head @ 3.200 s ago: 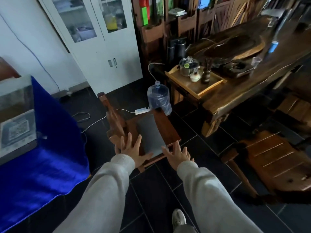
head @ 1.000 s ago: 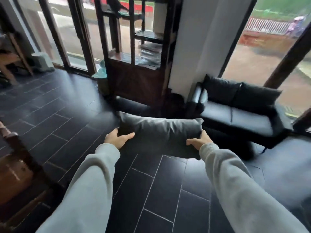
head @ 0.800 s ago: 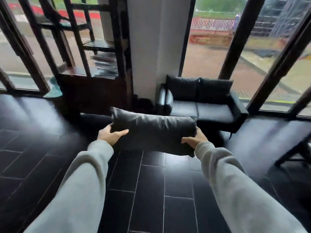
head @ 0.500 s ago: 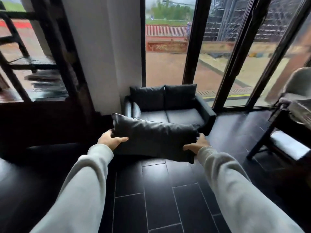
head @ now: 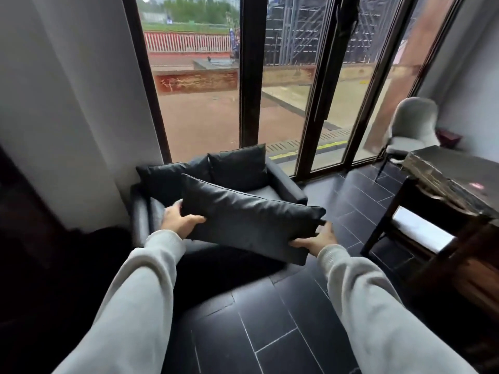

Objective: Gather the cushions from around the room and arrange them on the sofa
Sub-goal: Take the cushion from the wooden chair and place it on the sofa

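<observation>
A long dark grey cushion (head: 251,220) hangs in the air in front of me, tilted down to the right. My left hand (head: 181,222) grips its left end and my right hand (head: 316,240) grips its lower right end. Just behind and below it stands a small black sofa (head: 286,188) against the window, with two black back cushions (head: 237,168) upright on it. The held cushion hides most of the sofa's seat.
A white wall (head: 67,103) stands left of the sofa. Tall glass doors with dark frames (head: 249,76) run behind it. A dark wooden table (head: 445,190) stands at the right, a grey chair (head: 410,125) beyond it. Dark tiled floor (head: 256,319) lies below.
I picked the cushion off a wooden chair, turned and walked to the sofa. Over the last second the sofa has come much closer and the cushion now hangs over its seat.
</observation>
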The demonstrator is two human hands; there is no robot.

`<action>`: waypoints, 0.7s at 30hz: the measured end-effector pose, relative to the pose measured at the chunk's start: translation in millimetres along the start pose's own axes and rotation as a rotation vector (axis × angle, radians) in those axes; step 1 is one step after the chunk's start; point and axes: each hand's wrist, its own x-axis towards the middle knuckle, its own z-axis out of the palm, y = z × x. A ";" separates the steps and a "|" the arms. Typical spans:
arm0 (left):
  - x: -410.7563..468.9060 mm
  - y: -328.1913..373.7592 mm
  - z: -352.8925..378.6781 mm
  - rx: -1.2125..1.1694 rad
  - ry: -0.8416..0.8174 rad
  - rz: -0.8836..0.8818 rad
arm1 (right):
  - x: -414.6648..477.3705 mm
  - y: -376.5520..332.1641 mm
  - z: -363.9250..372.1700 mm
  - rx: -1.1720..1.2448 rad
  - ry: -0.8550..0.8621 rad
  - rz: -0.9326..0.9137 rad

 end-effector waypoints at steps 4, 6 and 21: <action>91.1 17.2 30.1 0.037 -0.044 0.029 | 80.2 -10.5 14.3 0.095 0.062 -0.012; 141.2 26.7 48.7 0.023 -0.064 0.032 | 126.0 -17.4 24.8 0.109 0.075 -0.005; 492.4 127.9 145.8 -0.004 -0.263 0.028 | 399.0 -117.9 92.1 0.157 0.277 0.077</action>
